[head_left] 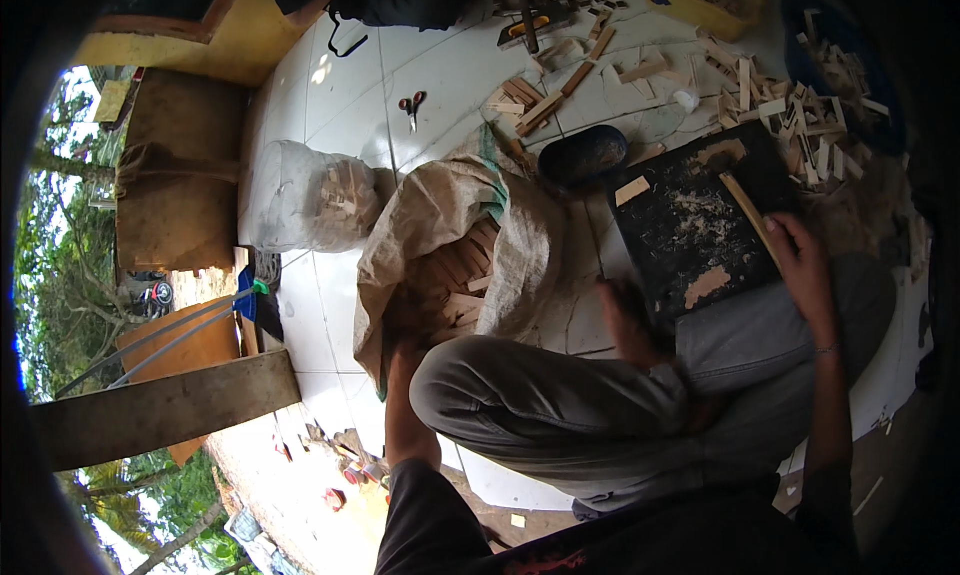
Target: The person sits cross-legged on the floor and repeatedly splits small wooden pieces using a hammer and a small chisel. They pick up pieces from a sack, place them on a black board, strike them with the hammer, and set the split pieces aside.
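Note:
My left hand [409, 320] reaches down into a woven sack [400, 220] full of small wood pieces [462, 273]. Shadow and the sack's rim hide its fingers. At the right, my right hand [803, 255] is closed on the near end of a long, narrow, tan strip that looks like wood [745, 203]. The strip's far end lies over a black board [655, 237], which rests by my folded leg. Pale dust and brown patches mark this board, and a small wood block [632, 190] lies at its left corner.
A dark oval tub [583, 156] stands beyond the sack. Loose wood pieces [820, 135] heap up at the far right near a blue basin [893, 75]. Scissors [412, 105] lie on the white tiles. Left of the sack sits a filled clear plastic bag [300, 195].

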`<state>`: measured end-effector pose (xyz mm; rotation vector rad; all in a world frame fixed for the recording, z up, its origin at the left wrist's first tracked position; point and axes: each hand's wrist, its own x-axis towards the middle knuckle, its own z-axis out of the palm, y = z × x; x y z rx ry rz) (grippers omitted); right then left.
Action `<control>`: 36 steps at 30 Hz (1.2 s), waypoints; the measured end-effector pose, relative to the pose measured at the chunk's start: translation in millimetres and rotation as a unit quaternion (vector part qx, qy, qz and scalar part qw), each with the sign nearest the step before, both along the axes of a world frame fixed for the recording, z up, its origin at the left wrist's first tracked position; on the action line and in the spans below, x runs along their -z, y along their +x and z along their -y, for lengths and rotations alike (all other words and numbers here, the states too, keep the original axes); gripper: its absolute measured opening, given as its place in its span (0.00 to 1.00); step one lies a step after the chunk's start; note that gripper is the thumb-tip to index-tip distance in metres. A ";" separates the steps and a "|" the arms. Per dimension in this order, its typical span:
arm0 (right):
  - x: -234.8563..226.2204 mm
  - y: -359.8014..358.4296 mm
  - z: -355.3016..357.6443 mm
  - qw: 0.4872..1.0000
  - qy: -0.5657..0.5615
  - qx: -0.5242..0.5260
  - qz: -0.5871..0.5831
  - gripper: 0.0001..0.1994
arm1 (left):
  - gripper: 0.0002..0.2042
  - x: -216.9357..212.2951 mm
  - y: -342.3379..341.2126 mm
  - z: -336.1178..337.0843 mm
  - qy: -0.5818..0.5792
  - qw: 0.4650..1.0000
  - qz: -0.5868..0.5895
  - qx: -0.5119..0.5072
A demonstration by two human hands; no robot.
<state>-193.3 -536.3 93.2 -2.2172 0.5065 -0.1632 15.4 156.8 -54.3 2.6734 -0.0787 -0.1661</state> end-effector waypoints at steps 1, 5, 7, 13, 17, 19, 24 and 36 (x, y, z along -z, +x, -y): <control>-1.3 -1.0 0.6 1.000 0.006 0.005 -0.003 0.15 | 0.22 0.6 2.4 1.9 -0.003 1.000 -0.001 0.002; -3.0 -2.6 -0.9 1.000 -0.019 0.001 0.005 0.15 | 0.22 -26.2 5.5 7.8 -0.011 1.000 0.001 0.021; -2.1 -1.6 -1.5 1.000 0.000 0.008 -0.005 0.15 | 0.22 -51.0 5.8 20.0 0.000 0.997 0.019 0.076; -2.1 -1.1 0.3 1.000 0.011 0.002 -0.001 0.15 | 0.22 -133.5 -6.9 81.9 0.094 0.978 0.065 0.176; -2.7 -2.7 -0.7 1.000 -0.014 -0.011 0.026 0.15 | 0.19 -170.1 9.9 123.0 -0.136 0.985 -0.085 0.067; -1.5 -2.1 -0.4 0.999 -0.011 -0.007 0.033 0.15 | 0.20 -190.9 17.4 141.4 -0.282 0.944 -0.159 0.067; 2.1 -0.8 -1.0 0.999 0.021 -0.011 0.037 0.15 | 0.23 -219.3 46.3 238.0 -0.289 0.929 -0.131 0.194; -0.9 0.7 -0.1 0.993 0.018 -0.052 0.103 0.16 | 0.26 -179.5 22.7 474.8 0.045 0.866 -0.022 0.497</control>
